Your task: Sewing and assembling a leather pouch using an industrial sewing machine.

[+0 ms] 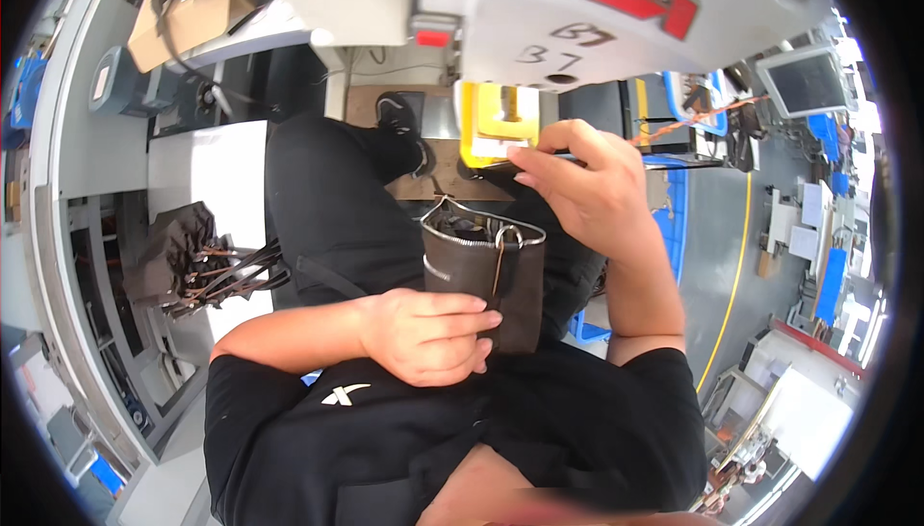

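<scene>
The left grip (423, 336) is clamped on the lower front of a dark bag (460, 272), its thumb out of sight. The bag stands upright just above and right of that grip, its top (edged with a silvery zip (472, 240)) gaping. Farther up and right, the right grip (521, 166) reaches a yellow tray (508, 125); I cannot tell whether its fingers are pinching anything.
</scene>
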Demonstrator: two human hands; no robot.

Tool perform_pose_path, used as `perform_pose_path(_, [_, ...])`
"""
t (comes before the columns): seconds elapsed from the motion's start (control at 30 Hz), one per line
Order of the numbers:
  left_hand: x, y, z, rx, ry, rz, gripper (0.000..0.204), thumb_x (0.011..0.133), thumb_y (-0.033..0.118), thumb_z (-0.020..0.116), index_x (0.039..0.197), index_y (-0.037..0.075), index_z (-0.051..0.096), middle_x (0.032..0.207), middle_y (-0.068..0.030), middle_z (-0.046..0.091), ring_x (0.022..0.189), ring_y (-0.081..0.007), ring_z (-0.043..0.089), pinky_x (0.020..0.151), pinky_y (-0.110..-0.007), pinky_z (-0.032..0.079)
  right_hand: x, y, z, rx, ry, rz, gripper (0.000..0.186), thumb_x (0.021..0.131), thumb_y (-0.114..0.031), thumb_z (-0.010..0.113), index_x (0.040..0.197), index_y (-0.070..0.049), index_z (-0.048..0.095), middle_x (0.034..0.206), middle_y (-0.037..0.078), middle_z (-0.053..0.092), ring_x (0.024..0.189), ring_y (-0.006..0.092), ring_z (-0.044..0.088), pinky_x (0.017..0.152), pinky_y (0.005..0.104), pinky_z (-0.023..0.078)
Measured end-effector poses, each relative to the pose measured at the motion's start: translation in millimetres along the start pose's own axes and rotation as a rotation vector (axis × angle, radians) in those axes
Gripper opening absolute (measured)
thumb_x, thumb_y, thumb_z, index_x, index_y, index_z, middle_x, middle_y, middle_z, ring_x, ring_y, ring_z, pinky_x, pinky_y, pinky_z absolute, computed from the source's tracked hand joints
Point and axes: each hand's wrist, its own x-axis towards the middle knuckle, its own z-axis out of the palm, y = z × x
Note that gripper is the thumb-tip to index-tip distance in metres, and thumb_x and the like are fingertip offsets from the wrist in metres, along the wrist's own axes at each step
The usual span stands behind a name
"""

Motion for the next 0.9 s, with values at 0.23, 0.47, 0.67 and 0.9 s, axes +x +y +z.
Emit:
perform_pose_path(0.23, [0, -3, -7, -0.017, -0.020, -0.039, 0.022, 0.086, 0.016, 0.079, 0.094, -0.002, 0.070, 0.085, -0.0070, 0.069, 0.100, -0.0271, 0.073, 0.096, -0.041, 0.058, -40, 84, 2, 0.060, 0.349, 0.710, 0.034, 0.090, -0.026, 0.074, 0.118, -0.007, 0.073, 0.099, 0.011, 0.068, 0.090, 0.0258, 0.064, 0.081, 0.0365, 0.051])
perform_pose_path(0.47, [0, -5, 4, -0.081, 0.020, -0.062, 0.024, 0.089, 0.016, 0.078, 0.098, -0.004, 0.071, 0.088, -0.0073, 0.067, 0.100, -0.0281, 0.073, 0.094, -0.041, 0.058, -76, 300, 20, -0.176, 0.154, 1.073, 0.050, 0.090, -0.026, 0.070, 0.133, -0.001, 0.062, 0.116, 0.031, 0.067, 0.109, 0.0409, 0.067, 0.097, 0.0491, 0.051])
perform_pose_path(0.67, [-4, -4, 4, -0.123, 0.017, -0.109, 0.024, 0.091, 0.016, 0.078, 0.100, -0.004, 0.070, 0.093, -0.0083, 0.064, 0.101, -0.0297, 0.073, 0.094, -0.045, 0.057, -30, 166, 27, 0.157, -0.024, 0.819, 0.039, 0.098, -0.034, 0.064, 0.113, 0.000, 0.072, 0.104, 0.017, 0.073, 0.100, 0.0262, 0.068, 0.090, 0.0395, 0.052])
perform_pose_path(0.9, [3, -24, -27, -0.383, 0.115, -0.367, 0.040, 0.084, 0.021, 0.082, 0.111, -0.005, 0.069, 0.104, -0.0147, 0.065, 0.091, -0.0312, 0.069, 0.081, -0.042, 0.057, -51, 28, 41, 1.278, -0.443, 0.280, 0.020, 0.093, -0.018, 0.075, 0.100, 0.000, 0.068, 0.086, 0.007, 0.065, 0.076, 0.0156, 0.059, 0.071, 0.0310, 0.049])
